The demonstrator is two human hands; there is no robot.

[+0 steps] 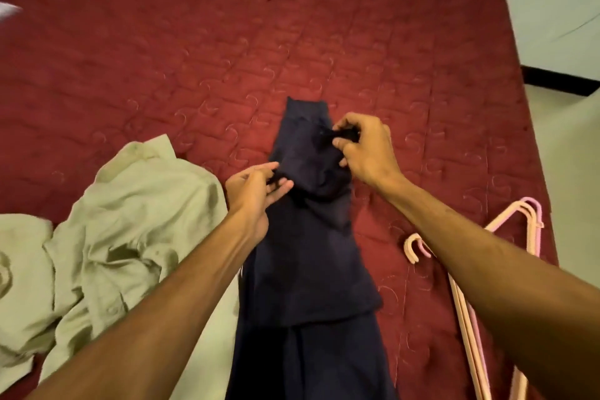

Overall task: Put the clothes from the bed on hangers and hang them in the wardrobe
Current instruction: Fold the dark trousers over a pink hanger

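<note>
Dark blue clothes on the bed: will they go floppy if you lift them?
Probably floppy: the dark blue garment bunches into folds where the right hand pinches it. Likely light: one pinch raises it. It shouldn't roll; it lies flat on the bed.

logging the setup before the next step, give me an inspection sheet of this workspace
surface: red quilted bed.
job's things: navy garment laid lengthwise mid-bed; pale green shirt crumpled to its left; pink hangers stacked to its right.
clutter: white object at the far left edge, too blurred to name.
grippers: left hand and right hand both pinch the navy garment's upper part.
cables: nothing seen.
surroundings: pale floor beyond the bed.
</note>
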